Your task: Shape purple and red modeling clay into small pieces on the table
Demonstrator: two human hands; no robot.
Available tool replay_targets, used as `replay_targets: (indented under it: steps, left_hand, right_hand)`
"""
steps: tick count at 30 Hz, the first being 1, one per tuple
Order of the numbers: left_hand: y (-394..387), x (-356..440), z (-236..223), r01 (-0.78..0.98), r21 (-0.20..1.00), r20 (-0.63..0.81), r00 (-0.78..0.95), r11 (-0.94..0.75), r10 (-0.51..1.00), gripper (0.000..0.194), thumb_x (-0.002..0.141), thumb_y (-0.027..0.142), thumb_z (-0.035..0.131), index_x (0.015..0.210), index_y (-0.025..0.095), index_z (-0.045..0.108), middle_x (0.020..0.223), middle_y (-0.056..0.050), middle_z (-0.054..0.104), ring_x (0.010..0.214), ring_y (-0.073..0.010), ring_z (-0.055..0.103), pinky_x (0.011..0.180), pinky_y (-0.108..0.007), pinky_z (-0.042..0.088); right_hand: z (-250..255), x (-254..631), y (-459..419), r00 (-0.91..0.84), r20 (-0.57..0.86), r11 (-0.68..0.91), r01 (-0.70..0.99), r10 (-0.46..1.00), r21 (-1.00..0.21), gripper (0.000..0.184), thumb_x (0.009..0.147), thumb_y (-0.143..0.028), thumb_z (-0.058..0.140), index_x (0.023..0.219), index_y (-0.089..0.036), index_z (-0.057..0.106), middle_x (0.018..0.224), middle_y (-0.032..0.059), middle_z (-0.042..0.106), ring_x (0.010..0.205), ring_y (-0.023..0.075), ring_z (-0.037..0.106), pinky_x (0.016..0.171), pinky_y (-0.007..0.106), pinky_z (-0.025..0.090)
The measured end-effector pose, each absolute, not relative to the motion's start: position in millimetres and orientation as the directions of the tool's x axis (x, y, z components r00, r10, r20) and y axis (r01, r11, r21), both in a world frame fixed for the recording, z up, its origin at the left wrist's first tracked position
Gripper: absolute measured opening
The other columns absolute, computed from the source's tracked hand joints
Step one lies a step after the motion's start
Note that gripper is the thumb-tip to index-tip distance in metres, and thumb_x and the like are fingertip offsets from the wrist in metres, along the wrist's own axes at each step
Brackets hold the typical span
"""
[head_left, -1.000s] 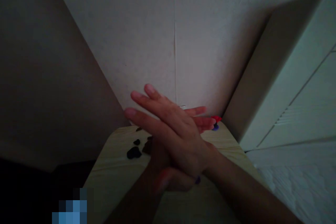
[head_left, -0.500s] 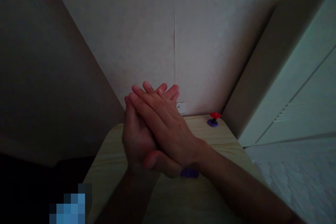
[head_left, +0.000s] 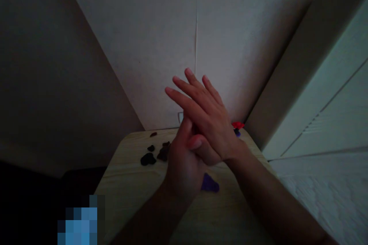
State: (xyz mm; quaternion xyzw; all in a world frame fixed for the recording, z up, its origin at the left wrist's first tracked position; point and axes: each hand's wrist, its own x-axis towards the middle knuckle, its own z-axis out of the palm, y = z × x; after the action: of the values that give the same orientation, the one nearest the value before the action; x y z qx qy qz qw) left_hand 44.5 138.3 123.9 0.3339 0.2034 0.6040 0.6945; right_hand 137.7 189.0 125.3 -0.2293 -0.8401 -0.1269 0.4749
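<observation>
My right hand (head_left: pixel 208 116) lies across my left hand (head_left: pixel 184 160), palm against palm, above the table. The right fingers are stretched out and spread, and its thumb crosses over the left palm. On the left hand only the thumb and the heel of the palm show; its fingers are hidden behind the right hand. Whether anything lies between the palms cannot be seen. Just below the hands is a flat purple piece (head_left: pixel 210 183), like modelling clay. Left of them lie dark lumps, among them a black one (head_left: pixel 148 159) and a brown one (head_left: pixel 163 154), partly covered by my left hand.
The light wooden table (head_left: pixel 120 183) stands against a pale wall (head_left: pixel 155 46). At its back right corner is a small red flower-like piece (head_left: pixel 238 125) on a purple base. A wall socket (head_left: pixel 180 117) sits behind the hands. A white cabinet (head_left: pixel 324 95) rises at the right.
Both hands have shifted to the right, and the right hand has slid up over the left. The left fingers have gone out of sight. The dark lumps on the table have come into view.
</observation>
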Motion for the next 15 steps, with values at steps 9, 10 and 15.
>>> replay_targets:
  steps: [9,10,15]
  left_hand:
    - [146,16,130,-0.616,0.774,0.208,0.025,-0.148,0.978,0.053,0.101,0.062,0.034,0.119,0.029,0.071,0.134,-0.005,0.071,0.151,-0.0273,0.043,0.120,-0.047,0.046]
    - [148,13,125,-0.566,0.797,0.251,-0.011,-0.213,0.968,0.050,0.098,0.064,0.040,0.122,0.032,0.070,0.138,-0.003,0.069,0.154,-0.0259,0.038,0.121,-0.043,0.044]
    - [138,29,106,-0.384,0.737,0.457,-0.322,-0.556,0.829,0.054,0.095,0.059,0.052,0.148,0.050,0.045,0.164,0.017,0.041,0.163,-0.0206,0.009,0.131,-0.040,0.027]
  right_hand:
    - [112,109,177,-0.501,0.825,0.876,0.482,0.260,0.016,0.079,0.104,-0.062,0.015,0.148,-0.004,0.046,0.157,0.0151,0.052,0.157,0.0255,0.032,0.133,0.045,0.024]
    - [111,104,174,-0.509,0.820,0.876,0.482,0.261,0.021,0.081,0.103,-0.064,0.018,0.151,-0.002,0.041,0.160,0.0158,0.048,0.159,0.0250,0.027,0.133,0.045,0.023]
    - [114,95,159,-0.512,0.833,0.893,0.448,0.211,0.049,0.093,0.093,-0.076,0.040,0.152,-0.005,0.035,0.166,0.0163,0.037,0.162,0.0241,0.018,0.134,0.039,0.017]
